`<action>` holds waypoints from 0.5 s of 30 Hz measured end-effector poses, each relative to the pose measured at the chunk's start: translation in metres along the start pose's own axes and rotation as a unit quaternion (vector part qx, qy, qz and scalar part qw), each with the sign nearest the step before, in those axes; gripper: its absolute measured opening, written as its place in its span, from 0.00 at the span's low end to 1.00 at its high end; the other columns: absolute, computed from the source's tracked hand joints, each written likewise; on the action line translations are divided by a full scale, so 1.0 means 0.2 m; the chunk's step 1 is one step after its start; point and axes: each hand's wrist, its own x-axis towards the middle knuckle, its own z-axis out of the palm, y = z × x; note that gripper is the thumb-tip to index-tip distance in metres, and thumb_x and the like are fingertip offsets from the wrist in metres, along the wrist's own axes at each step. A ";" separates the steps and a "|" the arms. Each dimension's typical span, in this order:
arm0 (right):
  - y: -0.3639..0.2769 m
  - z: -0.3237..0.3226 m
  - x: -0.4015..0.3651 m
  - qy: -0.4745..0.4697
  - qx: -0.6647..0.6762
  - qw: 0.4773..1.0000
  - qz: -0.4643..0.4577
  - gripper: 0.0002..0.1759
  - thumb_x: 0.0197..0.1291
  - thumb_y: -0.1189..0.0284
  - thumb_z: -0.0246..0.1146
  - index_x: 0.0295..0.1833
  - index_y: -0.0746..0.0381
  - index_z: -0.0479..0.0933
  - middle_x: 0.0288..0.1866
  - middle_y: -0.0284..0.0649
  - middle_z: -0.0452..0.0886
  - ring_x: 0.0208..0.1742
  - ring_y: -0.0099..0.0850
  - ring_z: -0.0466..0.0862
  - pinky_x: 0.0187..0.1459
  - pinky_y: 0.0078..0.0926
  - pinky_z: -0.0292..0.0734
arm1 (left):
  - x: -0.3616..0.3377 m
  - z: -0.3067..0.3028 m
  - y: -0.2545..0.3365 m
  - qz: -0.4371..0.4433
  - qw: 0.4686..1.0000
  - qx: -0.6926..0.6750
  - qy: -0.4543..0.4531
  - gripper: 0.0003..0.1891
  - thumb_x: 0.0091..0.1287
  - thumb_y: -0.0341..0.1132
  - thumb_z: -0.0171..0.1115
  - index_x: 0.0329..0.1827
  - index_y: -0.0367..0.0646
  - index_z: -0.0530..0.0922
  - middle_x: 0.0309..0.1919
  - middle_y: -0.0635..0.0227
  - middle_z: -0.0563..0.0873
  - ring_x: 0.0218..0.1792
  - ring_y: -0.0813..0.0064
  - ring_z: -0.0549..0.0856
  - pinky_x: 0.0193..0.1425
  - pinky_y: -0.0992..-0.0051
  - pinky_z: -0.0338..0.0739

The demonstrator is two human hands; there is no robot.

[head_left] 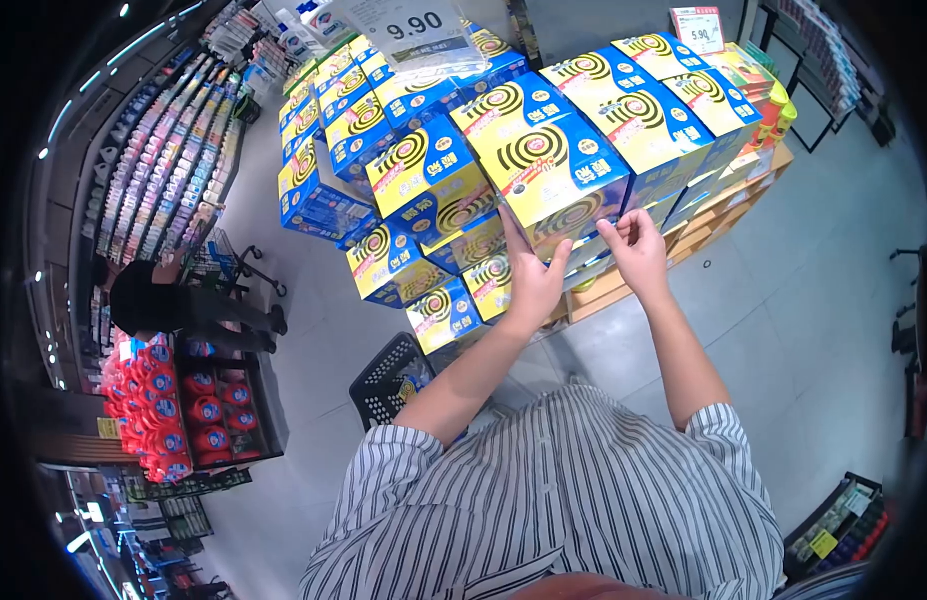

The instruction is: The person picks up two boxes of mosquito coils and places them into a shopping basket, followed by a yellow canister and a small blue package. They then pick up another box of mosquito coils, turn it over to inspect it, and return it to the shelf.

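Observation:
Yellow and blue boxes with black spiral prints are stacked on a wooden display stand point(729, 207). My left hand point(534, 280) is at the lower left side of the front box point(559, 165), its fingers partly hidden along the box's side and its thumb apart from them. At the lower right corner of the same box is my right hand point(636, 250), with thumb and curled fingers close to the edge; whether it grips anything is not clear. A price sign point(414, 30) reading 9.90 stands above the stack.
A black basket point(389, 375) is on the floor at my left. Farther left, a person in dark clothes point(149, 297) stands near a shopping cart point(219, 258) and a bin of red bottles point(154, 410). Shelves point(169, 150) line the far left. A low crate point(834, 525) sits at lower right.

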 end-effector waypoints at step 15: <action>0.39 -0.14 -0.58 -0.091 -0.010 0.985 0.145 0.08 0.61 0.71 0.65 0.35 0.61 0.73 0.26 0.25 0.72 0.26 0.12 0.67 0.28 0.11 0.62 | -0.89 -0.70 -0.31 -0.079 0.987 0.136 0.011 0.42 0.56 0.35 0.68 0.72 0.39 0.55 0.67 0.49 0.62 0.68 0.50 0.62 0.72 0.60 0.57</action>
